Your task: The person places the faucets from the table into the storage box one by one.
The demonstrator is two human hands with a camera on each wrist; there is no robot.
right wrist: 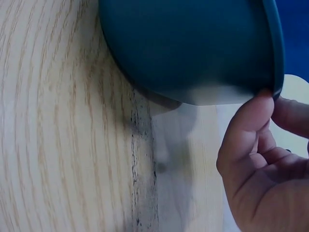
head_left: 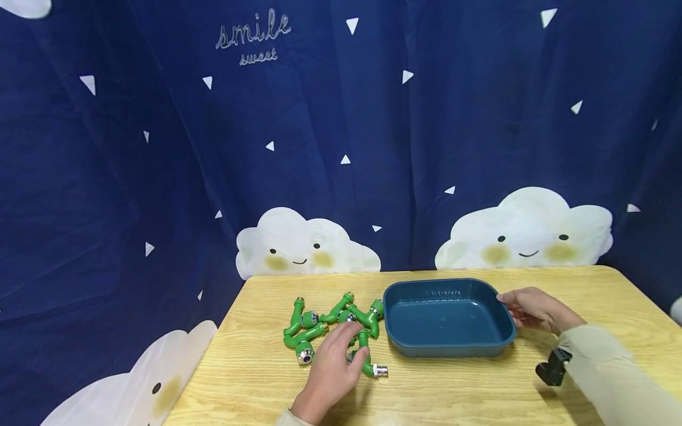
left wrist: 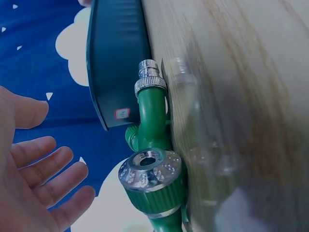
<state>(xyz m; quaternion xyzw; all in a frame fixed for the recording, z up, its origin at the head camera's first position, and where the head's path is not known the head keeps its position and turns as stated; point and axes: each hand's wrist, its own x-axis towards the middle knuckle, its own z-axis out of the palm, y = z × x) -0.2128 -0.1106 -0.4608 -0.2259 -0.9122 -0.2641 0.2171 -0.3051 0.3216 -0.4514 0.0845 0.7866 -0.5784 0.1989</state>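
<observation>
My right hand (head_left: 537, 310) pinches the right rim of a dark teal plastic tray (head_left: 450, 351) that stands on the table. In the right wrist view the thumb and index finger of that hand (right wrist: 270, 154) close on the tray's rim. Over several green valve fittings with metal ends (head_left: 303, 334) hovers my left hand (head_left: 335, 364), its fingers spread and loosely bent. The left wrist view shows that hand (left wrist: 38, 169) apart from the nearest green fitting (left wrist: 154, 193), holding nothing. Part of the pile lies hidden behind the left hand in the head view.
The light wood table (head_left: 426, 396) runs back to a dark blue curtain (head_left: 330, 118) with white clouds and triangles. The green pile lies just left of the tray. A black camera mount (head_left: 554, 367) sits on the right wrist.
</observation>
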